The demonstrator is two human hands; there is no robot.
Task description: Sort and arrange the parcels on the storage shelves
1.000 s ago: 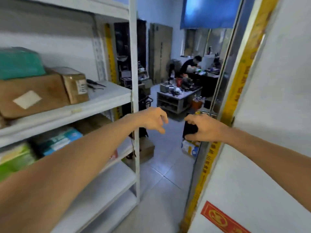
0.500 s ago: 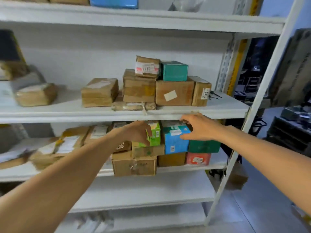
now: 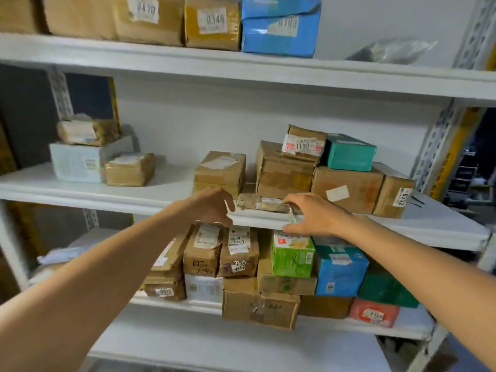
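Both hands have risen from the boxes on the lower shelf to the front edge of the middle shelf [image 3: 107, 196], and the view now takes in more of the rack above. The left hand [image 3: 209, 206] hovers at the shelf's front lip, its fingers loosely bent and the thumb held apart from them, just beside the left end of a flat brown parcel [image 3: 264, 204]. The right hand [image 3: 315, 214] is at the parcel's right end, fingers spread and gently curved over it, the thumb down by the shelf lip. Blur makes it hard to say whether either hand actually touches the parcel; neither seems closed on it.

The flat brown parcel lies along the front edge of the middle shelf, partly under the taller cartons stacked behind it. On that stack sit a parcel labelled 0411 [image 3: 304, 142] and a teal box [image 3: 350, 153], with a carton marked 0332 [image 3: 393, 193] toward the shelf's right end. Below, on the lower shelf [image 3: 413, 324], a green box [image 3: 292, 257] and a blue box [image 3: 339, 272] stand side by side among brown cartons.
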